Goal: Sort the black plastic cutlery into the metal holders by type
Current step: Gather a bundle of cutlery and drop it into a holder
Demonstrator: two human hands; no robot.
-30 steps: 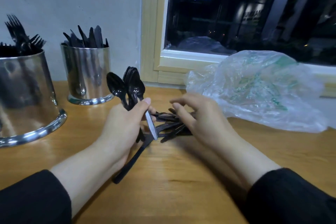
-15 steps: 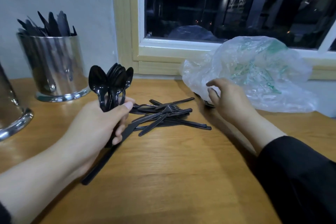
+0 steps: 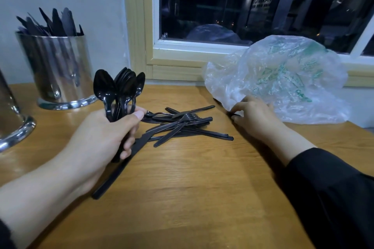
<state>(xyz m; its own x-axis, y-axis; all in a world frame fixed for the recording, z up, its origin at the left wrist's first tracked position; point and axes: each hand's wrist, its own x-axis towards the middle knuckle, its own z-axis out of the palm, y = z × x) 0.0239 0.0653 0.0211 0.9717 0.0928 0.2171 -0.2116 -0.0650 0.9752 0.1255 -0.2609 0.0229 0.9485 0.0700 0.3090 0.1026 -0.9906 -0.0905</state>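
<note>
Black plastic cutlery sits in three spots on a wooden table (image 3: 192,188). A loose pile of forks & knives (image 3: 182,125) lies flat near the table's centre, handles crossing, between the two hands. A bunch of spoons (image 3: 119,89) stands upright w/ bowls fanned at the top, gripped by the left hand (image 3: 101,139): fingers curled round the handles, thumb pressed across the front. A long black handle pokes out below that fist, toward the viewer, lying on the wood.

Right hand (image 3: 257,115) rests at the right of the pile, at the lower edge of a crumpled clear plastic bag (image 3: 283,79) w/ green print. Its fingertips are bent down together on a small dark piece at the bag's edge; can't tell if it's pinched or just touched, nor what kind of piece it is. Black sleeve covers the right forearm.

At back left, by the wall, a shiny metal holder (image 3: 58,70) stands upright, full of knives (image 3: 54,24) w/ blades pointing up. A second metal holder (image 3: 12,125) is cut off at the far left edge; only its side & base rim show, contents out of view. Behind the table, a window w/ pale wood frame (image 3: 139,26), dark outside.
</note>
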